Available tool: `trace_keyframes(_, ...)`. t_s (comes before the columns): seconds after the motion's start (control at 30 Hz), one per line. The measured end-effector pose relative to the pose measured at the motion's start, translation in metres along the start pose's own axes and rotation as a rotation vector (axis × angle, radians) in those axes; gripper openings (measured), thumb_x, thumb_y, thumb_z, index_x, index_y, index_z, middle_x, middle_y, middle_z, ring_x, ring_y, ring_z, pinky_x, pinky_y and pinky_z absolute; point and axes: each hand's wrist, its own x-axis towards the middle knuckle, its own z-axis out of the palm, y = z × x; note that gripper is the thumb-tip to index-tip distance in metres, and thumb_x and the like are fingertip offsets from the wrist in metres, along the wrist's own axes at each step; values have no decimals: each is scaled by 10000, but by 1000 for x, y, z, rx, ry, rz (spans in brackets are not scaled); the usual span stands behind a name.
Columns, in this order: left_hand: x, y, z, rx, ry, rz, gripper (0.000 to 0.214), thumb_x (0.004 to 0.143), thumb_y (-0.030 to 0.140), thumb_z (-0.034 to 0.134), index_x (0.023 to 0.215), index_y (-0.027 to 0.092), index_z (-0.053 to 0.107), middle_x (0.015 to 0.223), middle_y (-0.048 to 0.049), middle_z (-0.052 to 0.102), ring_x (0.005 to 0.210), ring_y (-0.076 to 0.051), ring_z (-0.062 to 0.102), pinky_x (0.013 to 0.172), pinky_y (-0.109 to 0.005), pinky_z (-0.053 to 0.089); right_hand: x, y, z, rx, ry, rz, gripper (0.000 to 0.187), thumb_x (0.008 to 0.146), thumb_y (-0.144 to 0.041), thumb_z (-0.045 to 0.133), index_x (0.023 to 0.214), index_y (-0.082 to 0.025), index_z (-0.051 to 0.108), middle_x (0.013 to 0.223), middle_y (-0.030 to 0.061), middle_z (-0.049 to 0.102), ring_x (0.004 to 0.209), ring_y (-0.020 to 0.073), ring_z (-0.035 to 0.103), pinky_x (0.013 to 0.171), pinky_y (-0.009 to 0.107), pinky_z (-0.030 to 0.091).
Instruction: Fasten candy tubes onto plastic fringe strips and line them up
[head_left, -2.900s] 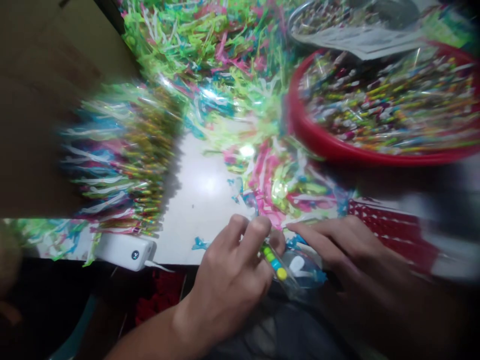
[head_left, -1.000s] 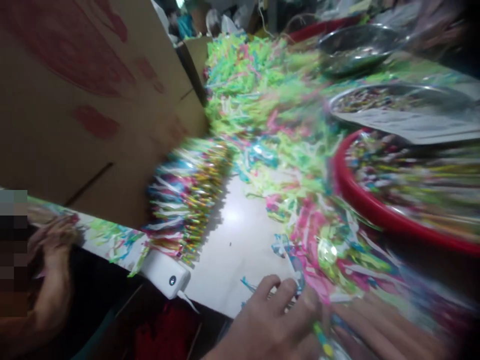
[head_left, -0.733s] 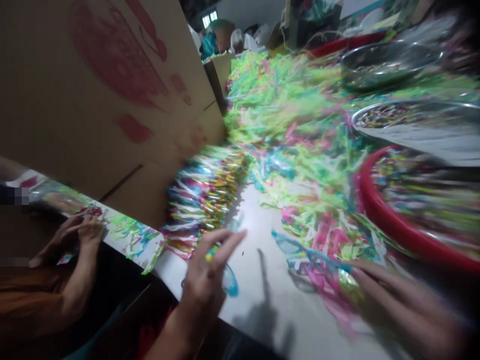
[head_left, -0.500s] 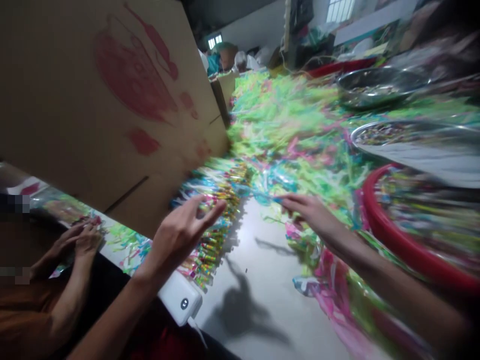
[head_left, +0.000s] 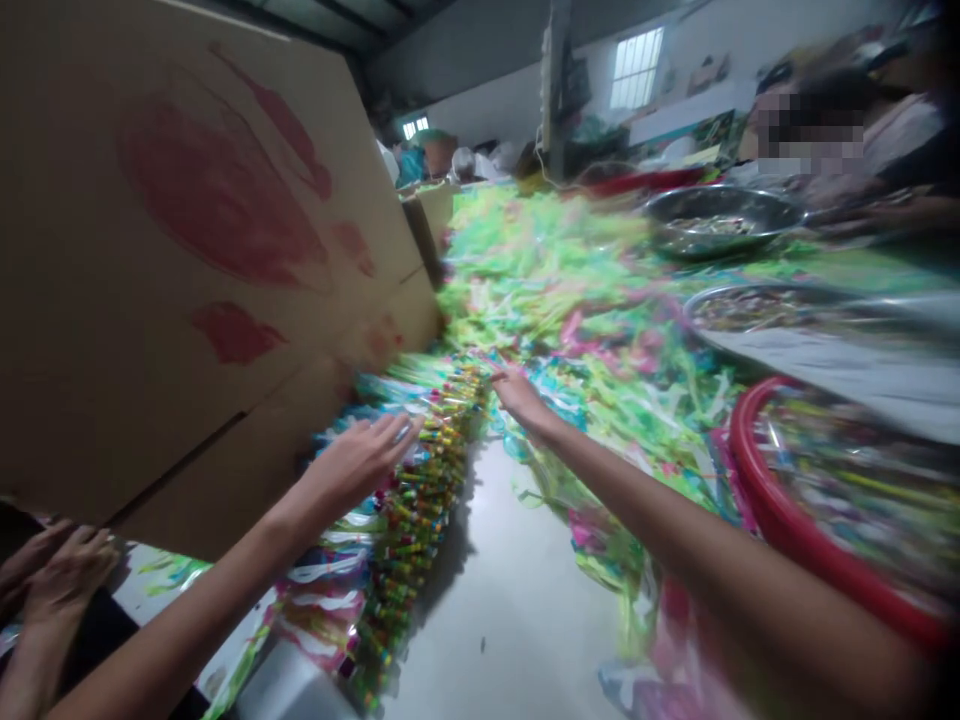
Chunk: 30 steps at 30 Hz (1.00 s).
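A long row of small sticks with yellow, green and red banded ends and clear and coloured plastic strips lies along the table beside the cardboard box. My left hand rests over this row, its fingers stretched out and holding nothing visible. At the row's far end, my right hand reaches in with its fingertips drawn together. Blur and the strips around them hide whatever is between those fingers. Beyond and to the right spreads a heap of green, pink and blue plastic strips.
A big cardboard box with red print stands on the left. To the right are a red-rimmed basin and metal bowls of small pieces. Another person's hands show at lower left; someone sits at far right. A white device lies below.
My right hand has moved left and forward with a blue strip, to the row's far end. My left hand has lowered onto the row and flattened. The view has shifted.
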Motion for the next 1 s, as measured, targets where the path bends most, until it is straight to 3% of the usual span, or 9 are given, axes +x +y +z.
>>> trace_keyframes(0.17,31,0,1,-198,64,-41,636,908,11,503,1539,81,466,1444,-216,592,1298,-348,584,1047,-478,505,-3,45,-4,-117,-163,129,303,1029,-392,640,1214,-154,671,1123,70,715,912,178,712,799,361,623)
trace_keyframes(0.33,73,-9,8,-377,19,-112,617,880,-29,440,1481,76,527,1443,-193,595,1340,-338,553,1127,-483,456,-1,47,17,-277,-229,80,310,1006,-370,675,1230,-156,669,1174,76,706,982,202,709,849,393,619)
trace_keyframes(0.57,101,-23,21,-518,-49,-127,660,843,-11,446,1487,97,534,1492,-172,594,1380,-277,559,1166,-413,451,-6,46,27,-411,-167,-86,277,1011,-376,666,1175,-154,692,1201,82,709,1047,216,702,926,434,596)
trace_keyframes(0.83,111,-40,31,-622,-184,-229,547,860,70,445,1341,210,665,1316,-107,728,1150,-266,702,937,-321,553,6,34,9,-473,-43,-253,257,1026,-368,644,1171,-164,700,1214,85,712,1115,229,690,982,462,575)
trace_keyframes(1.0,102,-50,38,-619,-191,-285,474,876,99,443,1272,213,679,1275,-101,735,1121,-261,701,947,-326,535,28,24,8,-481,-25,-340,260,1012,-344,668,1184,-152,694,1235,88,706,1147,240,682,999,479,568)
